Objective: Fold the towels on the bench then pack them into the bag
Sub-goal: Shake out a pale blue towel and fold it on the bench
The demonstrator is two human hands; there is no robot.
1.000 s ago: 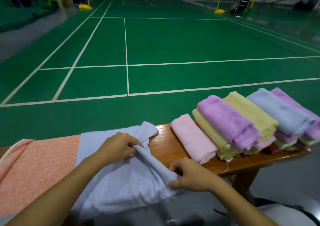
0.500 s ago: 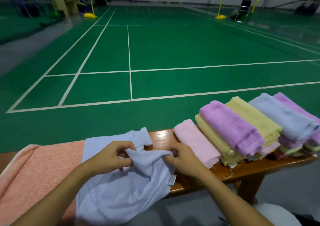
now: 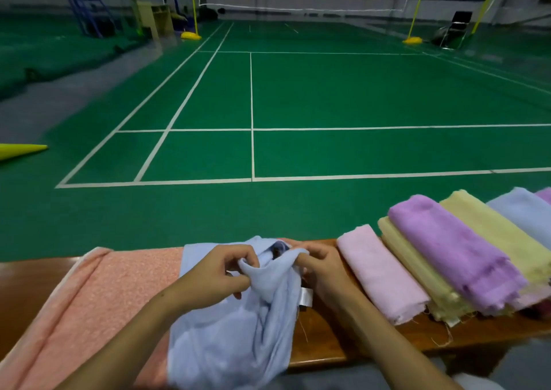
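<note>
Hands meet over the blue towel [image 3: 238, 339] at the worktop's [image 3: 325, 345] middle: left hand [image 3: 214, 273] and right hand [image 3: 320, 265] each pinch a bunched top edge, lifting it. Its lower part drapes over the front edge, overlapping a spread orange towel [image 3: 98, 306]. Folded towels [image 3: 447, 258] lie stacked to the right.
</note>
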